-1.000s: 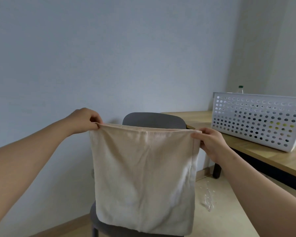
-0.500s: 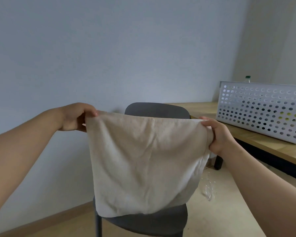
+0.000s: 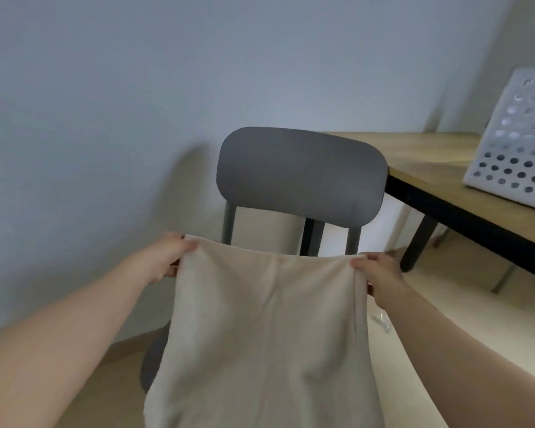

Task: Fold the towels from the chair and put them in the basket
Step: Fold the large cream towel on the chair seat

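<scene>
From the head view, the left hand [image 3: 167, 257] and right hand [image 3: 380, 274] each pinch a top corner of the beige towel [image 3: 260, 335], which hangs in front of the grey chair [image 3: 300, 174]. The white basket [image 3: 513, 156] sits on the table [image 3: 430, 168] right of the chair. Folding looks barely begun; nothing is basketed that I can see.

Soft, even indoor light fills the room, rather dim and cool, and tints the wall [image 3: 136, 88] blue-grey. The chair [image 3: 301, 177] casts a broad, faint shadow on the wall to its left, so the light comes from the right. The whole frame is smeared: the chair back has fuzzy edges and the upper holes of the basket [image 3: 519, 143] are blurred. Wide-angle distortion tilts the basket and the bench [image 3: 430, 159] at the right edge. The towel [image 3: 266, 319] shows gentle shading in its folds.
</scene>
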Motion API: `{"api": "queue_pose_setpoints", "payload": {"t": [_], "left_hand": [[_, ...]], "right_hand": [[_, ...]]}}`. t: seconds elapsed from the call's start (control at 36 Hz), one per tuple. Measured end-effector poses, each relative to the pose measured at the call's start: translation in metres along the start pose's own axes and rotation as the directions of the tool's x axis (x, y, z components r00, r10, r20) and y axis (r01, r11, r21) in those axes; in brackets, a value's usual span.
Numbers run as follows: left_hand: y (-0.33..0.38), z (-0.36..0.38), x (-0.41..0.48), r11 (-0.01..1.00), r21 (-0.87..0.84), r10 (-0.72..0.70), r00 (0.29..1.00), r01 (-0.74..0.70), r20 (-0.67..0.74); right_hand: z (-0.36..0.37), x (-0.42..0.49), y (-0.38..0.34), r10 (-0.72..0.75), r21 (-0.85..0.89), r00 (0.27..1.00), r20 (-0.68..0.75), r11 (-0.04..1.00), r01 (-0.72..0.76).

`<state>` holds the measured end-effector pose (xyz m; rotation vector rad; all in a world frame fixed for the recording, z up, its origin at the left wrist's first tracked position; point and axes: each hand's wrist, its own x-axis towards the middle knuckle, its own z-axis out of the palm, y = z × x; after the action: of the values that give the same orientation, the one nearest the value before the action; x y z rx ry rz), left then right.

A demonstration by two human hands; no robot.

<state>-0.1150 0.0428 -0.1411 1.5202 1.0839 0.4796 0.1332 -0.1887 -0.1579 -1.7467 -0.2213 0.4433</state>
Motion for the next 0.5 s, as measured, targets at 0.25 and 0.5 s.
{"api": "queue_pose_setpoints", "payload": {"t": [0.25, 0.5], "left_hand": [[-0.045, 0.028, 0.076, 0.984, 0.176, 0.037, 0.986, -0.009, -0.16], [-0.043, 0.043, 0.105, 0.964, 0.142, 0.263, 0.897, -0.226, -0.355]], "right_hand": [[0.035, 0.052, 0.045, -0.095, -0.252, 0.99, -0.1, 0.965, 0.067], [0.052, 0.072, 0.051, -0.273, -0.264, 0.928, -0.254, 0.942, 0.205]]}}
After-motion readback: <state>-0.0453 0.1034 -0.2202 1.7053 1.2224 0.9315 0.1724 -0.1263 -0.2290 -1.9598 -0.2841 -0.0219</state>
